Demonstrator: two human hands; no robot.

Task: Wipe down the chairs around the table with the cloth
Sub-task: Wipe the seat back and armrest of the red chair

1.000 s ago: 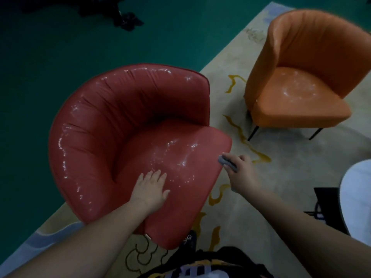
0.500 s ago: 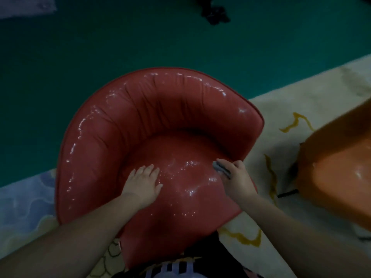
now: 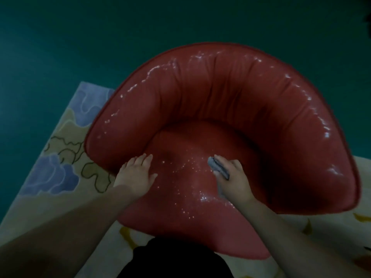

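Note:
A glossy red tub chair [image 3: 230, 101] fills the middle of the head view, its curved back toward the far side and its seat toward me. My left hand [image 3: 135, 174] lies flat on the left part of the seat, fingers straight. My right hand [image 3: 233, 177] grips a small folded grey cloth [image 3: 217, 167] and holds it against the middle of the seat. Wet specks glint on the seat between my hands.
The chair stands on a cream rug [image 3: 60, 161] with blue and olive cloud patterns, whose left edge meets a dark green floor [image 3: 80, 37]. My dark clothing [image 3: 176, 259] shows at the bottom, close to the seat's front edge.
The view has swung left, so the orange chair and the white table have left the frame. My right hand has moved with the cloth from the seat's right edge to its middle.

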